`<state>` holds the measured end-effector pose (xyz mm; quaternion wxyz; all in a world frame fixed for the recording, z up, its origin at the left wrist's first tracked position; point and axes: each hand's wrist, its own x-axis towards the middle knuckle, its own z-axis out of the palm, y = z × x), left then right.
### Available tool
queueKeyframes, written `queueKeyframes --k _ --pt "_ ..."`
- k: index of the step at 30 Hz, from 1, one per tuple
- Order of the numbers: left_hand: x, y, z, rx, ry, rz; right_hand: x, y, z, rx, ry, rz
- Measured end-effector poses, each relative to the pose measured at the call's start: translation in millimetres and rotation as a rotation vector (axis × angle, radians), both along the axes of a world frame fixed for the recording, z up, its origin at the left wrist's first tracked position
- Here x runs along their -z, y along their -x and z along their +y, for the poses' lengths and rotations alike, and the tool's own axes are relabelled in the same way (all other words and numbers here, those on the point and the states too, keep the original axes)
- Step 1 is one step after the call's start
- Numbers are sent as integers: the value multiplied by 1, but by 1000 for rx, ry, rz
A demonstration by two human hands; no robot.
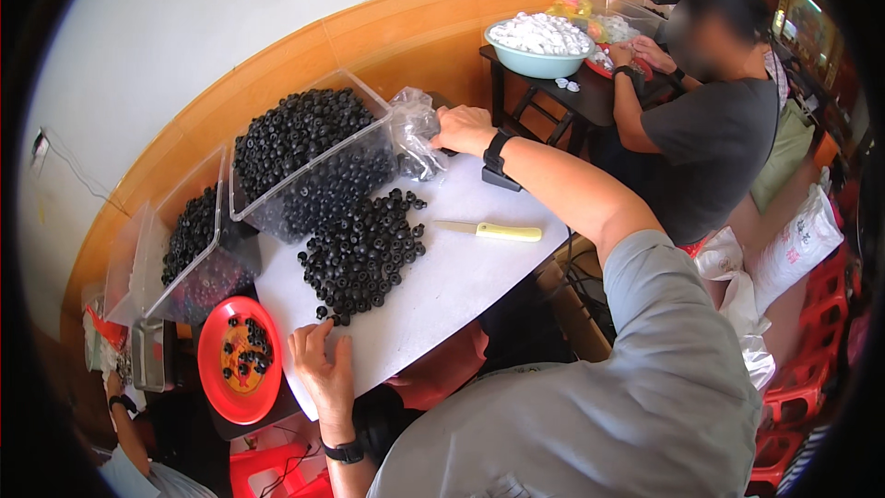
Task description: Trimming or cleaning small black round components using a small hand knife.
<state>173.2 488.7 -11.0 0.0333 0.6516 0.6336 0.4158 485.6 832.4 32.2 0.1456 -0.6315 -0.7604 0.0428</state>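
A loose pile of small black round parts, some with a hole through them, lies on the white tabletop. My left hand rests at the table's near edge just below this pile, fingers apart and holding nothing. Across the table, my right hand reaches out to a crumpled clear plastic bag and grips its side; the fingertips are partly hidden. Beside the pile lies a knife with a pale yellow handle, its blade toward the parts.
A large clear bin heaped with black parts stands behind the pile, a second bin left of it. A red plate holds a few parts. At a dark table, a co-worker handles white pieces beside a pale-blue basin. Another person's arm shows lower left.
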Motion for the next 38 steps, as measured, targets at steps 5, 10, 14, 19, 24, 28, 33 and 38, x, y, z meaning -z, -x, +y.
queueKeyframes --k 5,10,14,19,24,28,33,38 --pt "-7 -17 4 -13 12 -22 7 -27 17 51 46 66" --pt "-11 -30 3 -38 -4 10 5 -50 10 159 79 245" --pt "-11 -32 5 -31 -25 30 7 -65 3 74 -48 419" --pt "-10 -34 6 -28 -32 32 -1 -73 5 -21 -82 474" --pt "-12 -40 7 -26 -26 21 -4 -76 22 -121 153 777" --pt "-12 -41 4 -32 60 -23 11 -86 21 -212 220 1015" --pt "-18 -39 3 -33 30 -169 2 -113 -3 -126 313 1203" --pt "-8 -16 13 160 -80 -533 1 -157 -3 -66 371 1337"
